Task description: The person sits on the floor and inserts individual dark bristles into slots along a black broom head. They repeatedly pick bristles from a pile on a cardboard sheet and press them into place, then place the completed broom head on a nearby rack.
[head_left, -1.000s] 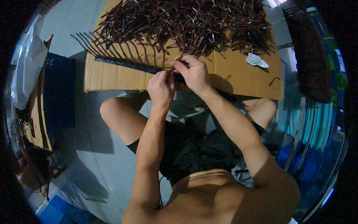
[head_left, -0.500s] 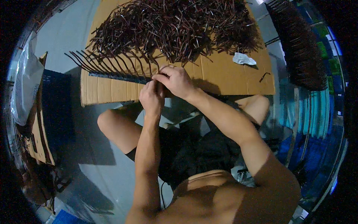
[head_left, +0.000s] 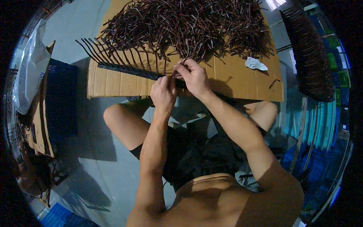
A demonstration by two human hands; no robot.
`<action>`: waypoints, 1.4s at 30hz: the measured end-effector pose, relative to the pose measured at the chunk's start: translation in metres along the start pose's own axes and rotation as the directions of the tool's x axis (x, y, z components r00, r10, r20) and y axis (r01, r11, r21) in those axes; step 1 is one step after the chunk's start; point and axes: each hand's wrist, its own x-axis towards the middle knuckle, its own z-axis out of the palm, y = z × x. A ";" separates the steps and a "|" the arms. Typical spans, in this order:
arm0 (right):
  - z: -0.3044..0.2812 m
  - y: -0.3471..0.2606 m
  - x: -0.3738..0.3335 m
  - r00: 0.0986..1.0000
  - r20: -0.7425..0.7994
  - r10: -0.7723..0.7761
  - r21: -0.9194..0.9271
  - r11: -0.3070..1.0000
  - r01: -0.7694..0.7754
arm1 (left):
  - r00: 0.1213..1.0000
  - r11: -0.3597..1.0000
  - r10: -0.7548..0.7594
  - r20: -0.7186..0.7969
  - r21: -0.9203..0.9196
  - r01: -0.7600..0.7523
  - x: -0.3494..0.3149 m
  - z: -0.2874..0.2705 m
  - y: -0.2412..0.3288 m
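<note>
My left hand [head_left: 163,92] is closed around the right part of a long dark bar [head_left: 130,70], at the near edge of a cardboard sheet. Curved dark brown rods [head_left: 140,58] stand up from the bar in a row, spaced like comb teeth. Just right of the left hand, my right hand [head_left: 194,78] pinches a similar thin dark rod beside the bar. Its lower end is hidden by the fingers, so I cannot tell whether it touches the bar. Beyond both hands lies a large tangled heap of loose rods [head_left: 181,32].
The cardboard sheet [head_left: 113,85] bears a crumpled white paper [head_left: 256,64] and one stray rod [head_left: 274,83] at right. A rack dense with dark rods [head_left: 310,56] stands farther right. At left are a whitish plastic bag [head_left: 32,75] and a dark blue crate [head_left: 62,98].
The whole view has shifted, so the scene sits slightly to the right. My right hand has moved a little away from the left hand, and its fingers now pinch a rod.
</note>
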 end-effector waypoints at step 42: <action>-0.013 -0.003 0.025 0.978 0.086 0.189 -0.027 0.982 -0.187 | 0.999 0.992 -0.038 0.005 -0.119 0.039 0.010 -0.004 -0.008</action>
